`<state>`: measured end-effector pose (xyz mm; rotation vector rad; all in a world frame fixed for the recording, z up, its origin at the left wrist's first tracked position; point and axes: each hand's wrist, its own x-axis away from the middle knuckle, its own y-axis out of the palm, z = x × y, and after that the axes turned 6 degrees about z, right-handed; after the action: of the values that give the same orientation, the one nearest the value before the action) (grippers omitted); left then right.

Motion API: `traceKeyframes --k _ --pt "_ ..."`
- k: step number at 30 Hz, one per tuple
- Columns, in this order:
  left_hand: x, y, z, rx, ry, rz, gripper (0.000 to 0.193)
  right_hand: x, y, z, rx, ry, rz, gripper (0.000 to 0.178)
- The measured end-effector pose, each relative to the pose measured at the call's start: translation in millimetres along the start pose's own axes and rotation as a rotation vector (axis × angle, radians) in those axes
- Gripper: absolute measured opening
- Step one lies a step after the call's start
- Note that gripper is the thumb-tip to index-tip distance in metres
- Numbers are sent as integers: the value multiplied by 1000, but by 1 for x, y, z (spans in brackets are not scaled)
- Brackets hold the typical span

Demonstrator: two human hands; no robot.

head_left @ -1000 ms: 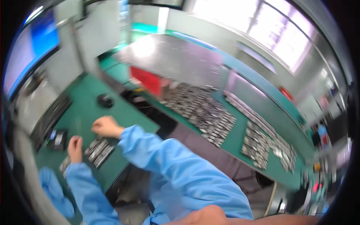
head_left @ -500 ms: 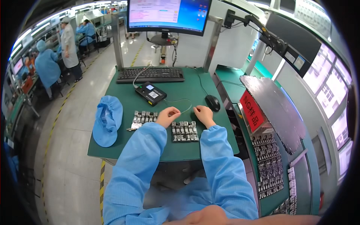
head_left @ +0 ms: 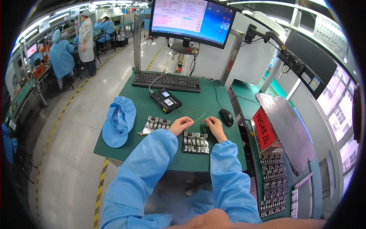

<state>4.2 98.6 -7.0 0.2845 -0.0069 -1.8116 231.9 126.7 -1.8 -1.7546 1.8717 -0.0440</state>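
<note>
My left hand [head_left: 180,125] is closed, thumb and fingers pinching the end of a thin pale cable [head_left: 201,111]. This cable loops back to a small black device [head_left: 166,100] with a lit screen. Across a narrow gap, my right hand [head_left: 215,129] has its fingers curled in; whether anything sits between them is hidden. Just below and between both hands lies a panel of small circuit boards [head_left: 196,142] with silvery metal parts. A second similar panel [head_left: 156,124] rests to the left, partly covered by my left sleeve.
A blue cloth cap [head_left: 119,121] lies at the table's left. Behind stand a keyboard [head_left: 166,81] and a monitor [head_left: 190,21]; a mouse [head_left: 226,117] is to the right. The right-hand bench holds a red sign [head_left: 264,128] and several board panels [head_left: 274,187]. Other people work far left.
The view has shifted, so the table sits slightly farther right and lower. Both hands keep nearly the same place above the panel, with the cable end still in my left fingers.
</note>
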Motion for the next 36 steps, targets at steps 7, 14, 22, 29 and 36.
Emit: traceKeyframes --k 7,14,22,29,36 --pt "0 -3 -4 123 -73 18 19 3 0 -16 66 37 -94 18" --pt "-2 -4 -7 214 -76 21 17 6 2 -12 331 -154 -124 25" --pt "-1 -2 -7 218 -87 28 17 7 3 -16 381 -210 -189 31" --pt "2 -2 -4 165 -98 28 18 11 5 -22 428 -253 -180 31" --pt "1 -5 -4 113 -52 30 17 22 15 -39 707 -373 -137 31"
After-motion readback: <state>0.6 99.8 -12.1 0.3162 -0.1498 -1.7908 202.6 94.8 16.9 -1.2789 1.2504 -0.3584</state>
